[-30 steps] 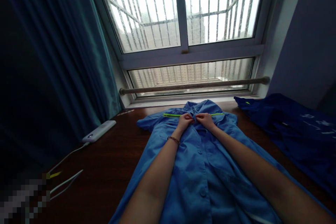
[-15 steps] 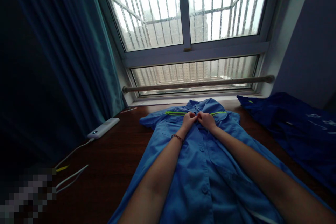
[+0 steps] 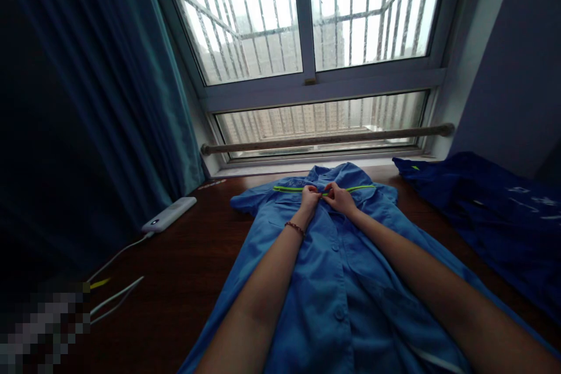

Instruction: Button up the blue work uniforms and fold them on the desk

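Two sets of nearly closed fingers, left hand (image 3: 310, 195) and right hand (image 3: 340, 198), have parted slightly but pinch the lower-centre shirt (image 3: 316, 272) (tips partly hidden), handling apparently continuing at its upper front.

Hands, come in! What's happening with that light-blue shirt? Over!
Left hand and right hand pinching shirt at chest. Shirt spread out, front-up. Dark blue garment off right, apart from both hands.
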Demonstrator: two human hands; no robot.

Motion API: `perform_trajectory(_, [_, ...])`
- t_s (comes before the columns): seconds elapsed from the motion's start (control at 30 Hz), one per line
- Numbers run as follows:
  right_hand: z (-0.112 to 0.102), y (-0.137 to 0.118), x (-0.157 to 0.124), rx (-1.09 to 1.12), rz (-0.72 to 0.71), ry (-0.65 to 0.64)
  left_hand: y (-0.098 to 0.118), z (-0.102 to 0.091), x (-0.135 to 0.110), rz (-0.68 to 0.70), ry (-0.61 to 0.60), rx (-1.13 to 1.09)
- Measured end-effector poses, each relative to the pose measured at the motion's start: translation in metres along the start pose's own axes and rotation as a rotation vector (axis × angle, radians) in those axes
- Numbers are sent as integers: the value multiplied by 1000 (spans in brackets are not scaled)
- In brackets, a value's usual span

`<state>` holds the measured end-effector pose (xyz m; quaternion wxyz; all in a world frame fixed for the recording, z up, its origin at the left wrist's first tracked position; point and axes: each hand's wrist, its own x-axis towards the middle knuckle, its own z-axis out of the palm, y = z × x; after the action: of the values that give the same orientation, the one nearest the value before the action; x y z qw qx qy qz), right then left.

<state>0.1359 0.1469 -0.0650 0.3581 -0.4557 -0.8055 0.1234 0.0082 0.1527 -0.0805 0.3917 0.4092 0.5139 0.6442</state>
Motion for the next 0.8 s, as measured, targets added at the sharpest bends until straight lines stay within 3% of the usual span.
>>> perform_trajectory(0.33, [4,2,3,117,21,15,5,-1,-2,22,-79,-58])
perform_trajectory(0.57, [2,1,4,137,140,20,3,-4,-2,44,-179,-103])
perform_trajectory(0.8, [1,6,4,131,123,61,8,-5,-9,40,-215,-100])
